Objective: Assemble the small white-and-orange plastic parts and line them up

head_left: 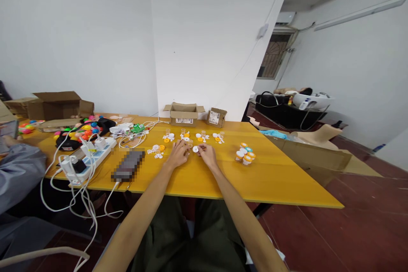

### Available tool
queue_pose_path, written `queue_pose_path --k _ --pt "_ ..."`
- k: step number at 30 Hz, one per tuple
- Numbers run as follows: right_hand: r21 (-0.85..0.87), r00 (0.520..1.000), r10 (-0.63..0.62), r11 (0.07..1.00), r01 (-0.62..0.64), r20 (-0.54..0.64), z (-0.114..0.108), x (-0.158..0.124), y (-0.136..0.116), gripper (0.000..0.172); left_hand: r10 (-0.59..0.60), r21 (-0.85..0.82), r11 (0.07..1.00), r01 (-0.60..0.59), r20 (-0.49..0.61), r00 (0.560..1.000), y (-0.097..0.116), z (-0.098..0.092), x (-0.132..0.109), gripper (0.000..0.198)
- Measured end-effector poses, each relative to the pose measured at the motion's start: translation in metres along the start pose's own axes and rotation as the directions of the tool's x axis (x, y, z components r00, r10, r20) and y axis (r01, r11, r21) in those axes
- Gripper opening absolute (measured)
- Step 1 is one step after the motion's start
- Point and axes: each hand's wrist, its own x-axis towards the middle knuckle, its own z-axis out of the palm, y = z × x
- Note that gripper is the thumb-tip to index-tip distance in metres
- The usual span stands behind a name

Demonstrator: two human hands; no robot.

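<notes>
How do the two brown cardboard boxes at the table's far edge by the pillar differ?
The larger brown cardboard box is wide and low with its flaps spread open; the smaller brown cardboard box is more compact and sits tilted. The larger one's white label lies along its front; the smaller one's label faces up at an angle. Both rest on the yellow table beyond the hands.

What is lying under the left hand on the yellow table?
The left hand rests on the yellow table among small white and orange parts. Its palm and fingers cover whatever is beneath, so that cannot be seen.
</notes>
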Motion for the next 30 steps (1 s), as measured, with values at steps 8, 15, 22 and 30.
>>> queue_pose_path --k 8,15,22,30 --pt "0.006 1.000 0.012 1.000 -0.012 0.010 0.0013 0.0005 0.0015 0.008 0.019 -0.011 1.000 -0.018 0.012 1.000 -0.0007 0.0001 -0.0013 0.026" --pt "-0.007 1.000 0.000 1.000 0.000 -0.009 -0.0008 0.0007 0.0024 0.008 0.009 -0.001 1.000 -0.009 -0.002 1.000 -0.0025 0.0022 -0.0006 0.027" --pt "0.006 0.999 0.019 1.000 -0.019 -0.030 0.0000 -0.0009 -0.0011 0.012 0.013 -0.003 1.000 -0.013 0.023 1.000 -0.0057 0.0056 -0.0011 0.030" --pt "-0.004 1.000 0.005 1.000 -0.005 -0.017 -0.0015 0.0046 0.0078 0.011 0.060 -0.011 0.998 -0.060 0.020 0.998 -0.0004 0.0016 -0.0024 0.024"
